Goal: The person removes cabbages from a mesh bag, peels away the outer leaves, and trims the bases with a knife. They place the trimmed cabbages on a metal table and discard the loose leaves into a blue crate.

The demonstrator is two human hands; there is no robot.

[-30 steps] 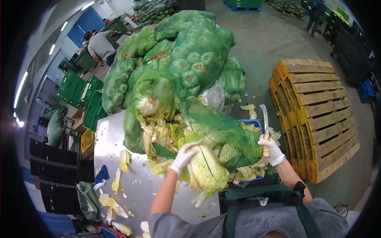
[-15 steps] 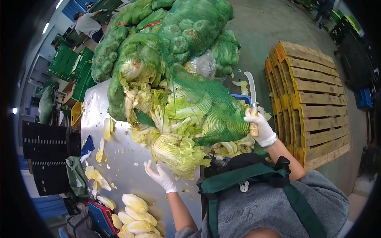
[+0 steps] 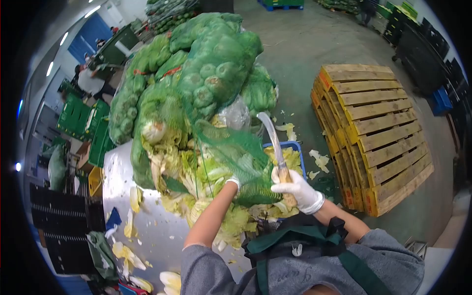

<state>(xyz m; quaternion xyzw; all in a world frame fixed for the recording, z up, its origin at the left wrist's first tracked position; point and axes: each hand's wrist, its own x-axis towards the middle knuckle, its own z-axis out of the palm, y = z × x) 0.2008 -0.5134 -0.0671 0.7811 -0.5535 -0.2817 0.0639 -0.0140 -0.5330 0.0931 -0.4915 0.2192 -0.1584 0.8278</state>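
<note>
My right hand [image 3: 301, 192], in a white glove, grips the wooden handle of a curved knife [image 3: 276, 142], its blade pointing up and away. Across the table, my left hand [image 3: 236, 182] reaches in at the green net sack [image 3: 231, 150]; only the glove's cuff shows, and the netting and leaves hide its fingers. Napa cabbages and loose leaves [image 3: 189, 164] spill from the sack's opening. Below my left forearm, partly covered by it, lies a napa cabbage [image 3: 197, 210] with ragged outer leaves.
More full green net sacks [image 3: 211, 64] are piled at the back. A blue crate [image 3: 301, 152] with leaves stands beyond my right hand. Stacked wooden pallets [image 3: 378, 128] are to the right. Trimmed cabbages [image 3: 170, 281] and leaf scraps lie on the metal table [image 3: 162, 228].
My left hand has moved from beside the front cabbage up into the netting. My right hand has come inward and lower with the knife. The view has shifted.
</note>
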